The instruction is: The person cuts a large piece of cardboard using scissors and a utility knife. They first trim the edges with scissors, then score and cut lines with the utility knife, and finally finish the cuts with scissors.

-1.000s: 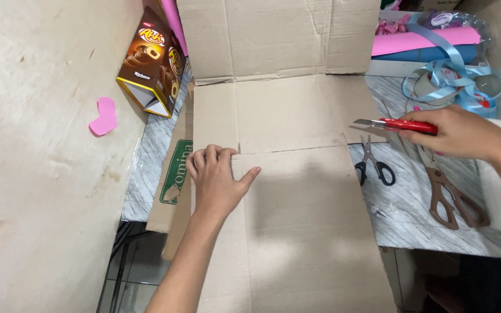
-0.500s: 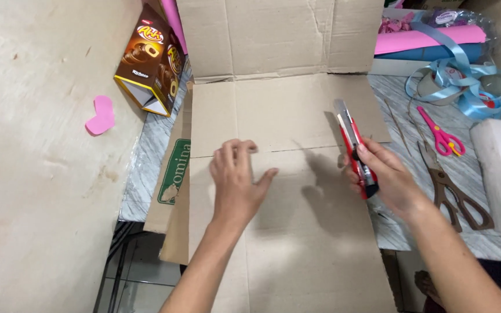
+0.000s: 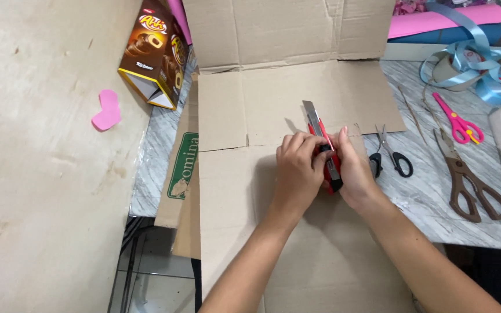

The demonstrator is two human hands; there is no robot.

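A red utility knife (image 3: 325,148) with its blade extended rests over a flattened brown cardboard sheet (image 3: 244,191). My right hand (image 3: 356,171) grips the knife's red body from the right. My left hand (image 3: 298,168) closes on the same knife from the left, its fingers on the handle. Both hands sit together near the cardboard's fold line, with the blade tip pointing away from me.
Black scissors (image 3: 391,156), brown scissors (image 3: 471,182) and pink scissors (image 3: 459,124) lie on the marble table (image 3: 436,208) to the right. A brown snack box (image 3: 156,55) stands at the back left. Blue ribbon (image 3: 471,58) and pink foam rolls (image 3: 447,17) are at the back right. A pink cutout (image 3: 106,110) is on the wall at left.
My right hand carried the knife from the right side to the middle of the cardboard. My left hand lifted off the sheet and joined it on the knife.
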